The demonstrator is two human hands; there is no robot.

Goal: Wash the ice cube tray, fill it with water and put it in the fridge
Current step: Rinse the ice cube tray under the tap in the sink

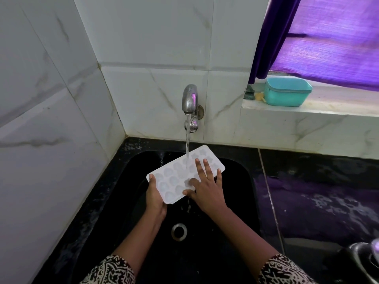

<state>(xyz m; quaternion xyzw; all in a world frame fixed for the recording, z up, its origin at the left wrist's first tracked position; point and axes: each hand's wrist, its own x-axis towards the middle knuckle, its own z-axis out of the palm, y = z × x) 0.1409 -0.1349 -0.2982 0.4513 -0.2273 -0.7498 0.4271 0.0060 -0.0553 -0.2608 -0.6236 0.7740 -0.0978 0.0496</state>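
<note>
White ice cube tray [173, 178] is held tilted over the black sink [242, 181], under the steel tap [190, 99]. Water stream [187, 146] is seen landing on the tray's upper face near its far end. Left hand [154, 199] is clamped on the tray's near-left corner, with the thumb laid on top at the edge. Right hand [207, 187] is released, pressed flat on the moulded cavities with its fingers straight and spread. Drain [179, 232] is seen below, between the forearms. Patterned sleeves are worn. Wet black bench [317, 201] is seen to the right. A teal lidded box [287, 91] is set on the window ledge [338, 101] beneath a purple curtain [328, 37].
</note>
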